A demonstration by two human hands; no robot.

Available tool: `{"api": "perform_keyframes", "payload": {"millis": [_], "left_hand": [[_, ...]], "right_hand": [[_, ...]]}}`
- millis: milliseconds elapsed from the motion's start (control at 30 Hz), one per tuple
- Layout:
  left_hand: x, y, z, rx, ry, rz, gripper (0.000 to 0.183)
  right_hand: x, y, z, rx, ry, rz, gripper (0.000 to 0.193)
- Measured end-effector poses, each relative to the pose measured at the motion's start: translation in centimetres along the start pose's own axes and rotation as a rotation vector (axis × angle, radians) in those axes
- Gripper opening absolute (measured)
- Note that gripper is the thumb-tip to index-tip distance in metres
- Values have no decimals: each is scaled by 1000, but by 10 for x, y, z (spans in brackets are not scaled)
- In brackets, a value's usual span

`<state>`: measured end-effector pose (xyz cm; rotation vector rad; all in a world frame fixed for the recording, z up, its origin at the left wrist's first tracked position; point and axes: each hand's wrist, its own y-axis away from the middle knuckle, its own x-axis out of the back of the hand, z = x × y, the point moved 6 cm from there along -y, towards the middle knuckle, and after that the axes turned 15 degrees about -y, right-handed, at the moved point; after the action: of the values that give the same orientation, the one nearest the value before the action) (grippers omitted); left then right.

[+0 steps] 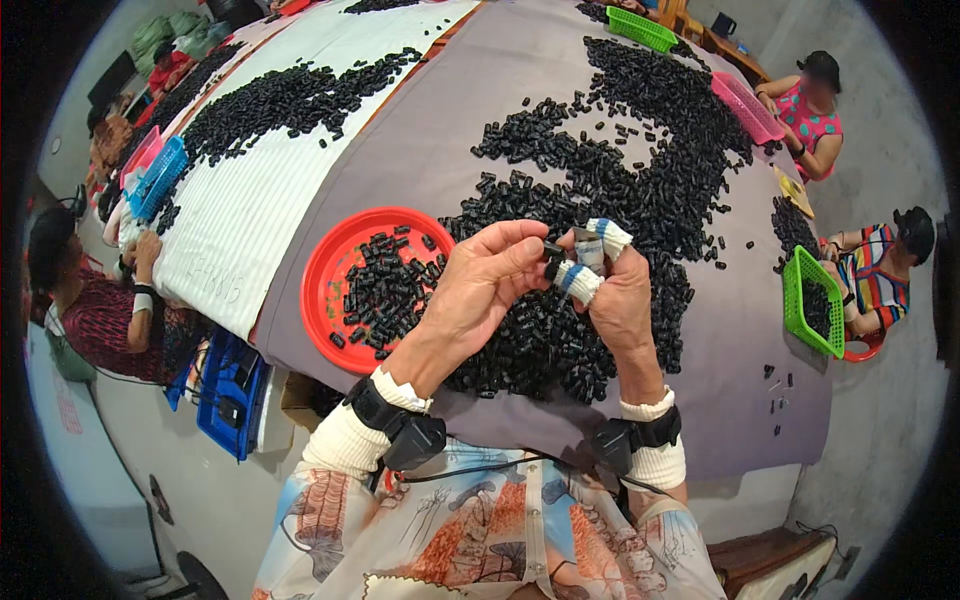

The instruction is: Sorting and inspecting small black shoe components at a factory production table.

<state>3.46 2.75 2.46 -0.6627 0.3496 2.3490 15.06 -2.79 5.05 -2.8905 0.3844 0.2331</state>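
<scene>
My left hand [470, 295] pinches a small black plastic piece [552, 248] between thumb and fingertips. Close against it on the right, my right hand [622, 305] is closed, with white, blue-striped cloth sleeves [577, 281] on its thumb and finger. A small flat greyish piece [586, 236], like a thin blade, shows between those covered fingers; its exact kind is unclear. Under both hands spreads a large heap of short black cylindrical pieces [560, 350]. Left of my left hand sits a round red tray [318, 300] holding many similar black pieces.
Grey cloth [400, 170] covers the table, with a white ribbed cover [235, 255] to the left. Other people sit at the left and right edges near a blue basket [158, 180], a pink basket [748, 108] and green baskets [790, 300]. Blue crates [225, 390] stand below left.
</scene>
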Motion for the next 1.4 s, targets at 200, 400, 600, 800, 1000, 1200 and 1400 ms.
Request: {"api": "perform_keyframes", "payload": {"millis": [200,400,600,800,1000,1200,1400], "left_hand": [[-2,1,5,-55,-18,-43,20],[-2,4,6,-80,-29,-32,23],[-2,3,6,-120,-80,-5,26],[-4,6,7,-90,-140,-2,29],[-6,6,9,-91,-155,-60,33],[-4,2,2,-102,-65,-113,35],[-4,1,1,-97,-12,-79,29]], "right_hand": [[0,4,-3,-7,-65,-15,25],[-1,7,-3,21,-99,0,22],[-6,9,-5,49,-81,17,25],[-4,9,0,43,-22,28,30],[-4,9,1,71,-53,21,35],[-5,9,3,43,-101,58,34],[-8,6,-3,56,13,29,32]]}}
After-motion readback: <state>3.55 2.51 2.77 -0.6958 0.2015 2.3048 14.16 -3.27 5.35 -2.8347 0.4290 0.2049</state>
